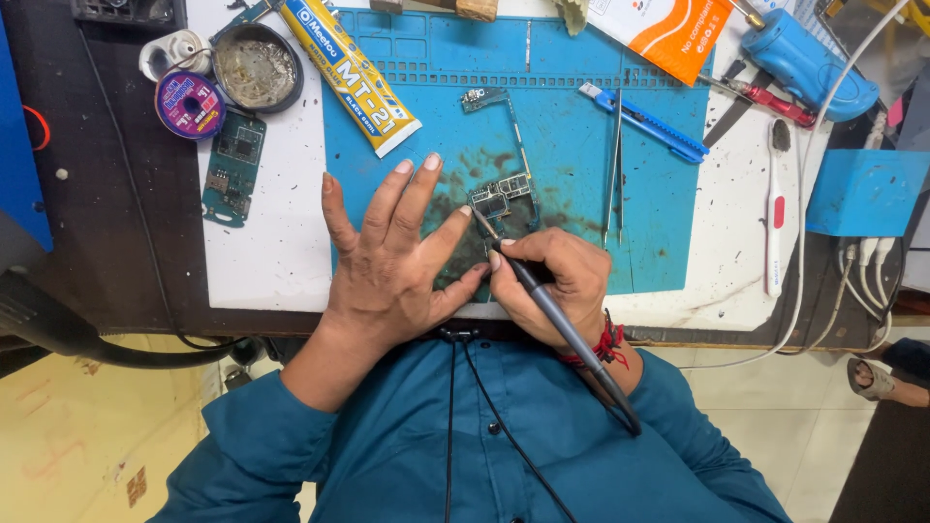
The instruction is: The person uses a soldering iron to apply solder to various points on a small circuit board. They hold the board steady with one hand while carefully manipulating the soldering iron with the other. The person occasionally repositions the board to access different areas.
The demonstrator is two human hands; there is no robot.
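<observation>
At the far left of the desk (262,261) sits a small purple spool (190,104), and just beside it a round metal tin (257,68) with grey, crusted contents. Below the tin a green circuit board (233,167) lies flat on the white surface, well apart from the work going on. A yellow tube (351,76) with dark lettering slants across the upper left corner of the blue work mat (581,194).

The left hand (387,257) lies open and flat on the mat, fingers spread and pointing away from the person, its thumb stretched toward the right hand. Its fingertips press down just beside the small phone board (504,199), which sits near the middle of the mat on a dark, sooty patch. A narrow strip of that board runs up toward a second little piece near the top of the mat.

The right hand (547,276) is closed around a grey soldering pen (557,320), held like a pencil, the tip touching the lower left part of the phone board. The pen's cable trails back over the teal sleeve, and a red thread bracelet (608,344) circles the wrist.

Further right, slim tweezers (614,169) lie upright on the mat, with a blue utility knife (644,121) angled beside them. Past the mat's edge a white toothbrush (775,213) lies on the desk, a blue handheld tool (809,63) sits above it, and a blue box (865,192) stands at the far right.
</observation>
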